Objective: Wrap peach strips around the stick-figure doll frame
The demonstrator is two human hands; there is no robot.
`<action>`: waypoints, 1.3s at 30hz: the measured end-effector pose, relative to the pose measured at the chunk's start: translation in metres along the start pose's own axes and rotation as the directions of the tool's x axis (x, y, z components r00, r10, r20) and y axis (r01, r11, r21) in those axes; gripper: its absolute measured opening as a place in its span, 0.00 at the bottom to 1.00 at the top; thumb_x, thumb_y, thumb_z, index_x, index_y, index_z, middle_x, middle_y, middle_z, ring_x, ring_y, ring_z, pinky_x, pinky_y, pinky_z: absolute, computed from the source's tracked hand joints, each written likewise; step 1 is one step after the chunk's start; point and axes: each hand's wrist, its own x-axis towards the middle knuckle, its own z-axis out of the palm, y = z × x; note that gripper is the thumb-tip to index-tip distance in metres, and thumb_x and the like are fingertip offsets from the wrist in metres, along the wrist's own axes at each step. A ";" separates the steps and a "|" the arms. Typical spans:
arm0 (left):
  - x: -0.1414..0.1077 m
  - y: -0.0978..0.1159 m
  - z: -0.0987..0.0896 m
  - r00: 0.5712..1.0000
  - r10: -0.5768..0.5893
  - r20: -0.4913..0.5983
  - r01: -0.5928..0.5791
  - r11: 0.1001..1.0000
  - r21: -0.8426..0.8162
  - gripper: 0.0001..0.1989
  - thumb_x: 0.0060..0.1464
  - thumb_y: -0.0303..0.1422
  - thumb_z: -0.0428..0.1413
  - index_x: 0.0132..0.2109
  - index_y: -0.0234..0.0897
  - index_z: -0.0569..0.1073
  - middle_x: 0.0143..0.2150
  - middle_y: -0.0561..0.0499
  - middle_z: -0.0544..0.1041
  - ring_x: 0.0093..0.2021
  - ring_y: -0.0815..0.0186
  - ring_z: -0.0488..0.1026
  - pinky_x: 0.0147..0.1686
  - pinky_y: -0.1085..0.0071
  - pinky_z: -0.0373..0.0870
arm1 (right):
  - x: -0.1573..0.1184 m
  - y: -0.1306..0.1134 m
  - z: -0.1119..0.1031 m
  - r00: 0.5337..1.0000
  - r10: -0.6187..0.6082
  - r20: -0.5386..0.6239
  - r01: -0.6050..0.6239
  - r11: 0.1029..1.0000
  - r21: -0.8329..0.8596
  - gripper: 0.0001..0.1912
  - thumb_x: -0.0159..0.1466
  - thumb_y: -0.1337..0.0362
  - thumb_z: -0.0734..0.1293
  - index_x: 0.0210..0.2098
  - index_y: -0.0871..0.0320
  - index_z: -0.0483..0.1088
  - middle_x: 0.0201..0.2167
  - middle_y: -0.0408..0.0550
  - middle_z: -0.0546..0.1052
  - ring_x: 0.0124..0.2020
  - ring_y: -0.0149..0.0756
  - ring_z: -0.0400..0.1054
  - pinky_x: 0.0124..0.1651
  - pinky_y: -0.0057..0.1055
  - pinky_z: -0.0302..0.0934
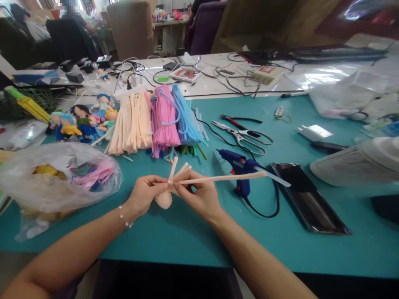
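My left hand [148,192] pinches a small figure of peach pipe cleaners [163,200], with a rounded lump at its lower end and several short stems sticking up. A long peach pipe cleaner [229,177] runs out to the right from between the fingers of my right hand [198,193], which is closed on it close against the figure. Both hands meet above the green mat. Behind them lie bundles of peach pipe cleaners [131,124], pink pipe cleaners [166,118] and blue pipe cleaners [187,118].
Right of my hands are a blue glue gun [240,166], scissors [246,135], pliers [238,120], a phone [308,199] and a white bottle [358,162]. Leftward sit a plastic bag [62,178] and small dolls [82,120]. Cables [215,74] cross the back; people sit beyond.
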 end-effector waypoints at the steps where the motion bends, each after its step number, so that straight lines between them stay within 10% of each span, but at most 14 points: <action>1: 0.000 0.000 0.001 1.000 -0.012 -0.007 0.011 1.000 -0.020 0.13 0.28 0.33 0.69 0.24 0.31 0.77 0.20 0.49 0.77 0.21 0.69 0.72 0.24 0.73 0.68 | 0.000 -0.001 0.000 1.000 -0.002 -0.004 0.002 1.000 0.009 0.07 0.56 0.63 0.65 0.23 0.58 0.68 0.18 0.43 0.70 0.18 0.27 0.56 0.20 0.26 0.49; 13: 0.001 0.005 0.005 0.994 -0.072 -0.078 0.054 0.977 -0.206 0.15 0.21 0.31 0.70 0.22 0.32 0.75 0.20 0.53 0.76 0.21 0.71 0.70 0.24 0.74 0.66 | 0.003 -0.002 0.001 0.981 0.187 -0.047 -0.183 0.980 0.076 0.08 0.50 0.65 0.67 0.18 0.58 0.64 0.16 0.42 0.70 0.19 0.28 0.58 0.22 0.26 0.52; 21: 0.002 0.006 0.004 0.992 -0.128 0.017 0.128 0.960 -0.248 0.16 0.22 0.30 0.70 0.23 0.32 0.73 0.20 0.55 0.74 0.20 0.74 0.68 0.24 0.75 0.66 | 0.009 -0.001 0.001 0.910 0.389 0.147 -0.416 0.843 0.342 0.07 0.48 0.63 0.68 0.18 0.59 0.68 0.12 0.39 0.64 0.15 0.24 0.52 0.18 0.24 0.44; 39: 0.004 0.002 -0.007 0.940 -0.224 0.257 0.288 0.924 -0.251 0.17 0.26 0.34 0.69 0.25 0.31 0.74 0.22 0.51 0.75 0.23 0.70 0.71 0.26 0.74 0.67 | 0.010 0.007 0.001 0.860 0.397 0.321 -0.509 0.720 0.472 0.10 0.44 0.62 0.73 0.19 0.60 0.69 0.14 0.40 0.69 0.16 0.24 0.57 0.18 0.23 0.45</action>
